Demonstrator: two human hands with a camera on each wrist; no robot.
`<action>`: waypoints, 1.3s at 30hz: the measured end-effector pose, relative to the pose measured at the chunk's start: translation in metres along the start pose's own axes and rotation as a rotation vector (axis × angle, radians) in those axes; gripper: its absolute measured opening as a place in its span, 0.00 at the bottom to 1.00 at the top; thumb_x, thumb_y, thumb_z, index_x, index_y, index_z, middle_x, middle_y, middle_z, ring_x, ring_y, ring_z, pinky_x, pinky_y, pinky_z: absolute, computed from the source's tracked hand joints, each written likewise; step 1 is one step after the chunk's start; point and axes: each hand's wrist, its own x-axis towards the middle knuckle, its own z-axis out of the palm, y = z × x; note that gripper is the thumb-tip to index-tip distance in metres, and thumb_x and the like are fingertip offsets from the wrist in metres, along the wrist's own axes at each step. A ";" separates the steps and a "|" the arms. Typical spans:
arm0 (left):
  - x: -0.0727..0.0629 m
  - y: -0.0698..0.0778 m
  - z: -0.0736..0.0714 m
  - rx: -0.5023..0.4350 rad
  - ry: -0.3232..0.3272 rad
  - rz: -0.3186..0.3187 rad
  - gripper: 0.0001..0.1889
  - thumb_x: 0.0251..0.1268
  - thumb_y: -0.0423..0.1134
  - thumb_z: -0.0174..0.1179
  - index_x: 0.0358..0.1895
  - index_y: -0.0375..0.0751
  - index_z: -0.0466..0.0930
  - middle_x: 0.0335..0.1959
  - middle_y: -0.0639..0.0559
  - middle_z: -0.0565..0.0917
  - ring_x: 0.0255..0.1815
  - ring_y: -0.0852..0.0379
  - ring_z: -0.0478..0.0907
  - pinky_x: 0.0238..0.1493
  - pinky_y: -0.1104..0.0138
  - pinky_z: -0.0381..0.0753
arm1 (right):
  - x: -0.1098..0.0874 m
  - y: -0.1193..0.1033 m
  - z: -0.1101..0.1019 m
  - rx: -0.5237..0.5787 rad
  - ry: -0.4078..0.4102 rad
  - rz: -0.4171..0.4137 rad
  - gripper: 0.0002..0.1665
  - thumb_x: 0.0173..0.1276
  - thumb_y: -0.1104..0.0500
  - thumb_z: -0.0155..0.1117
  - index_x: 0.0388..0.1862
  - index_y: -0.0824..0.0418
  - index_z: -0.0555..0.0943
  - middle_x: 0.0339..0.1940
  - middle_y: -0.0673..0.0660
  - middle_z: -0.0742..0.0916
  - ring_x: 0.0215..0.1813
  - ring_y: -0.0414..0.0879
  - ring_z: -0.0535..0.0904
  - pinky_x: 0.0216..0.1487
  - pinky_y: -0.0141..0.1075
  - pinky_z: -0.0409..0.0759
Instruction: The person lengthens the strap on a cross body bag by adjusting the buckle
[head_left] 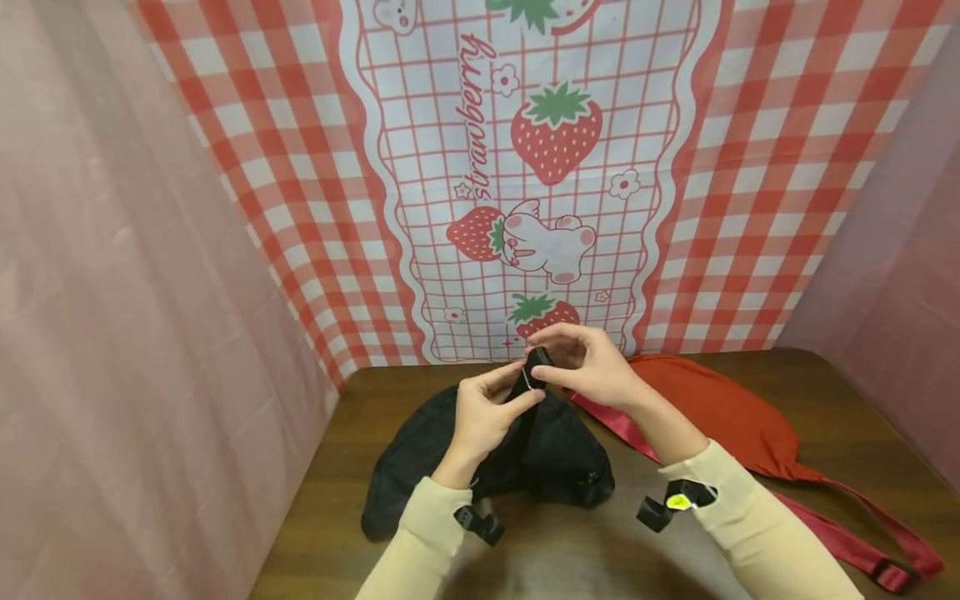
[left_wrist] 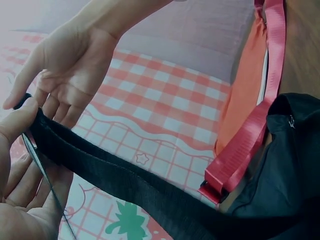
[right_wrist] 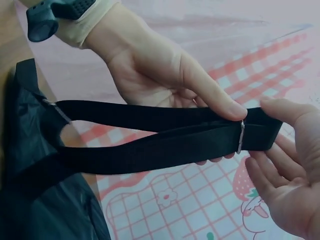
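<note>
Both hands hold a black webbing strap (right_wrist: pixel 125 161) that is doubled back on itself, with a thin metal slider (right_wrist: pixel 241 137) across it. My left hand (head_left: pixel 480 421) pinches the strap beside the slider, thumb on top and fingers underneath. At the folded end, my right hand (head_left: pixel 596 371) grips the loop between thumb and fingers. The strap runs down to a black fabric bag (head_left: pixel 412 458), curved like a waist bag, which lies on the table under the hands. A second metal ring (right_wrist: pixel 59 111) joins strap and bag in the right wrist view.
An orange-red bag (head_left: pixel 712 408) lies on the right of the wooden table (head_left: pixel 315 500). Its pink-red strap (head_left: pixel 832 537) trails toward the front right, with a dark buckle (head_left: pixel 894 573). Behind the table hangs a checked strawberry cloth (head_left: pixel 555 137); a pale curtain (head_left: pixel 135 333) hangs at left.
</note>
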 end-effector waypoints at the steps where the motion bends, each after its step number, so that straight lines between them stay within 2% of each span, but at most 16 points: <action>1: 0.000 0.001 0.000 -0.005 0.003 -0.003 0.23 0.62 0.31 0.77 0.62 0.35 0.88 0.55 0.37 0.91 0.57 0.50 0.90 0.62 0.65 0.87 | 0.000 0.000 0.000 0.016 0.019 -0.002 0.24 0.71 0.64 0.74 0.65 0.64 0.82 0.57 0.67 0.88 0.54 0.42 0.88 0.55 0.32 0.87; 4: 0.001 0.003 -0.001 -0.016 0.011 -0.001 0.23 0.62 0.31 0.77 0.62 0.35 0.88 0.54 0.36 0.91 0.57 0.51 0.90 0.60 0.65 0.88 | -0.002 0.003 0.001 0.038 0.044 0.000 0.30 0.70 0.65 0.75 0.69 0.64 0.79 0.64 0.66 0.85 0.59 0.39 0.86 0.61 0.30 0.85; 8: 0.003 0.007 -0.002 -0.017 0.034 -0.002 0.22 0.63 0.29 0.76 0.61 0.35 0.88 0.55 0.36 0.91 0.57 0.52 0.90 0.62 0.66 0.87 | -0.007 0.010 0.005 0.001 0.014 0.013 0.36 0.68 0.65 0.78 0.73 0.62 0.76 0.67 0.63 0.84 0.60 0.34 0.85 0.63 0.28 0.84; 11: 0.004 0.009 -0.004 -0.023 0.027 -0.004 0.22 0.64 0.29 0.76 0.61 0.35 0.88 0.55 0.35 0.91 0.57 0.50 0.90 0.62 0.65 0.87 | -0.009 0.013 0.008 -0.018 0.020 -0.007 0.32 0.69 0.65 0.76 0.71 0.64 0.79 0.61 0.66 0.88 0.56 0.36 0.88 0.54 0.30 0.88; 14: 0.004 0.010 -0.004 -0.022 0.004 -0.005 0.22 0.63 0.30 0.77 0.61 0.35 0.88 0.55 0.36 0.91 0.58 0.48 0.90 0.61 0.64 0.88 | -0.005 0.012 0.009 0.008 0.042 -0.023 0.26 0.71 0.64 0.75 0.66 0.66 0.82 0.54 0.66 0.91 0.49 0.41 0.91 0.47 0.34 0.89; 17: 0.003 0.010 -0.003 -0.026 -0.009 -0.013 0.22 0.62 0.30 0.77 0.61 0.35 0.88 0.55 0.36 0.91 0.58 0.47 0.90 0.60 0.65 0.88 | -0.002 0.009 0.005 0.060 0.034 -0.005 0.22 0.73 0.63 0.74 0.62 0.69 0.83 0.48 0.60 0.91 0.42 0.45 0.90 0.40 0.35 0.89; 20: 0.001 0.007 -0.001 -0.038 -0.007 -0.024 0.23 0.61 0.29 0.77 0.61 0.34 0.88 0.55 0.36 0.91 0.57 0.47 0.90 0.60 0.65 0.88 | -0.002 0.008 0.001 0.107 0.040 0.018 0.19 0.75 0.63 0.71 0.60 0.71 0.83 0.46 0.51 0.91 0.41 0.45 0.89 0.37 0.34 0.87; 22: 0.001 0.005 -0.001 -0.040 0.002 -0.027 0.23 0.62 0.29 0.77 0.61 0.35 0.88 0.55 0.36 0.91 0.57 0.48 0.90 0.60 0.65 0.88 | -0.003 0.009 0.002 0.144 0.064 0.026 0.19 0.76 0.65 0.69 0.61 0.73 0.81 0.47 0.47 0.90 0.44 0.44 0.88 0.41 0.33 0.87; 25: 0.002 0.004 -0.002 -0.033 0.023 -0.021 0.22 0.63 0.30 0.77 0.61 0.37 0.88 0.54 0.37 0.91 0.57 0.51 0.90 0.61 0.66 0.87 | -0.006 0.016 0.006 0.167 0.087 0.033 0.25 0.76 0.65 0.69 0.67 0.72 0.77 0.53 0.43 0.87 0.53 0.37 0.87 0.54 0.29 0.86; 29: 0.005 0.005 -0.005 -0.051 0.053 0.003 0.22 0.63 0.30 0.76 0.61 0.35 0.88 0.56 0.36 0.90 0.59 0.51 0.89 0.65 0.64 0.85 | -0.010 0.027 0.015 0.168 0.015 0.048 0.33 0.72 0.66 0.73 0.73 0.69 0.75 0.61 0.46 0.87 0.60 0.36 0.86 0.62 0.31 0.86; 32: 0.007 0.007 -0.008 -0.069 0.084 0.004 0.22 0.64 0.30 0.76 0.62 0.34 0.87 0.58 0.36 0.89 0.61 0.51 0.88 0.67 0.64 0.83 | -0.010 0.033 0.022 0.186 -0.034 0.041 0.31 0.70 0.66 0.75 0.71 0.65 0.79 0.62 0.54 0.89 0.60 0.42 0.88 0.62 0.38 0.88; 35: 0.007 0.010 -0.007 -0.084 0.105 -0.015 0.22 0.64 0.30 0.76 0.62 0.34 0.87 0.59 0.36 0.89 0.61 0.52 0.88 0.68 0.65 0.83 | -0.009 0.036 0.026 0.214 -0.024 0.040 0.29 0.71 0.65 0.75 0.70 0.63 0.82 0.63 0.58 0.89 0.59 0.45 0.89 0.60 0.42 0.89; 39: 0.007 0.013 -0.003 -0.116 0.100 -0.021 0.23 0.65 0.30 0.75 0.63 0.32 0.86 0.60 0.36 0.88 0.63 0.51 0.87 0.70 0.64 0.81 | -0.013 0.037 0.028 0.199 -0.002 0.047 0.29 0.70 0.66 0.75 0.70 0.65 0.81 0.62 0.62 0.88 0.58 0.42 0.90 0.59 0.40 0.90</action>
